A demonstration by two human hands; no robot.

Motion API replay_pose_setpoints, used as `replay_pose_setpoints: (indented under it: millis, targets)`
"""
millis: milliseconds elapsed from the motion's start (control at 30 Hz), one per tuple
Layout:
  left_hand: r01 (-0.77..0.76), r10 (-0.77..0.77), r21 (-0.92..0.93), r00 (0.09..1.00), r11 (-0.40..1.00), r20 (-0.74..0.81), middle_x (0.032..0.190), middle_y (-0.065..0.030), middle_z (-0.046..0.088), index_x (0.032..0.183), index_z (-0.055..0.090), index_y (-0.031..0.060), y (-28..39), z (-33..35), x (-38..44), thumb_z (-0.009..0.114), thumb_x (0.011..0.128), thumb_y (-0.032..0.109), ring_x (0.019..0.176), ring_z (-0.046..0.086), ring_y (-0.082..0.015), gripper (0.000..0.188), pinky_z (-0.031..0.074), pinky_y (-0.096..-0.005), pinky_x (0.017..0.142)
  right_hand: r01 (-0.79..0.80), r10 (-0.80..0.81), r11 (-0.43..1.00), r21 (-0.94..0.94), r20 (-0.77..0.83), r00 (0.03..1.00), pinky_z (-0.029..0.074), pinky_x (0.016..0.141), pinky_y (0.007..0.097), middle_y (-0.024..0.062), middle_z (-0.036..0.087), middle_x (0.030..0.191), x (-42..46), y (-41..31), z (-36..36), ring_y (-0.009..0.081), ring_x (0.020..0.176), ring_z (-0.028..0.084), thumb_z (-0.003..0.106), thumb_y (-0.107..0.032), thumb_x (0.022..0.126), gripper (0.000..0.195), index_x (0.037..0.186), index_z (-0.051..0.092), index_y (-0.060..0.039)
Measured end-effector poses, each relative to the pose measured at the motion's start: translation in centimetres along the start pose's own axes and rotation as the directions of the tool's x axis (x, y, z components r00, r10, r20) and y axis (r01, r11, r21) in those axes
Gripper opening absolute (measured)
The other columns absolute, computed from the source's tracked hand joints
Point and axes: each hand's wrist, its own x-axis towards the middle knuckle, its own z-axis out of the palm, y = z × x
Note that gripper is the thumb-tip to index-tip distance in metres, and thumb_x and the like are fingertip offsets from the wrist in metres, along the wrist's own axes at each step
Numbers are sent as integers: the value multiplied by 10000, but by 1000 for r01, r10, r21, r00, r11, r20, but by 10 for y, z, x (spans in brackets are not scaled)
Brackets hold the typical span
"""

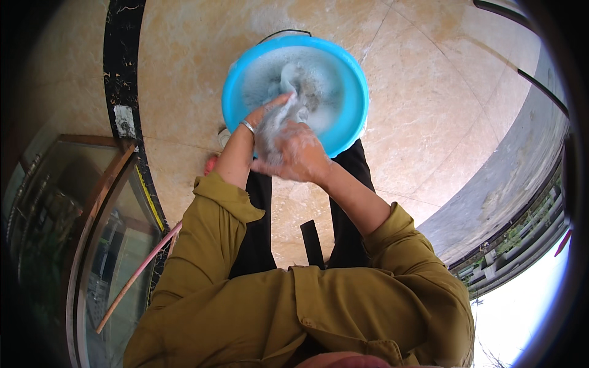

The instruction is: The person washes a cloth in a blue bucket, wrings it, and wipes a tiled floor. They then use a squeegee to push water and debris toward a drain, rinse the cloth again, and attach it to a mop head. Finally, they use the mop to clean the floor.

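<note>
A blue plastic basin (358,101) stands on the tiled floor before me, holding foamy water. Wet, pale grey cloth (276,131), covered in suds, is bunched between my hands over the basin's near left rim, and part of it trails into the foam. My left hand (269,110), with a silver bracelet at the wrist, holds the cloth from the far left side. Nearer to me, my right hand (299,154) presses on the same cloth, wet with lather and slightly blurred. The fingers of both hands are partly hidden by the cloth.
A glass door or panel with a wooden frame (103,184) is at the left, with a pinkish stick (138,276) beside it. A black marbled strip (122,60) crosses the floor tiles. Beyond the tiles at the right lies grey paving (511,170). My knees flank the basin's near side.
</note>
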Motion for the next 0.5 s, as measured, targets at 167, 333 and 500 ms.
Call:
replay_pose_setpoints:
  millis: [167,333,500]
  targets:
    - [-293,302,226,953,929,-4,1126,-60,580,1176,529,85,-16,32,-59,535,856,451,973,566,-188,487,438,-370,900,269,-264,960,75,-66,962,442,644,402,145,562,716,15,-1,8,320,680,556,704,-480,652,459,699,622,-30]
    - [-489,504,-219,864,844,15,1108,-50,584,1158,533,79,-27,39,-35,560,849,403,954,571,-187,448,435,-388,892,211,-234,972,-105,-309,922,444,541,409,142,553,672,31,11,19,307,624,564,655,-388,653,322,723,611,-76]
    - [-433,369,-386,900,815,-231,1090,-39,588,1139,536,74,-28,24,-19,586,841,355,936,576,-185,413,433,-405,883,-231,159,956,-180,-345,925,491,610,402,179,633,782,40,127,15,333,724,619,583,-510,750,459,877,644,-74]
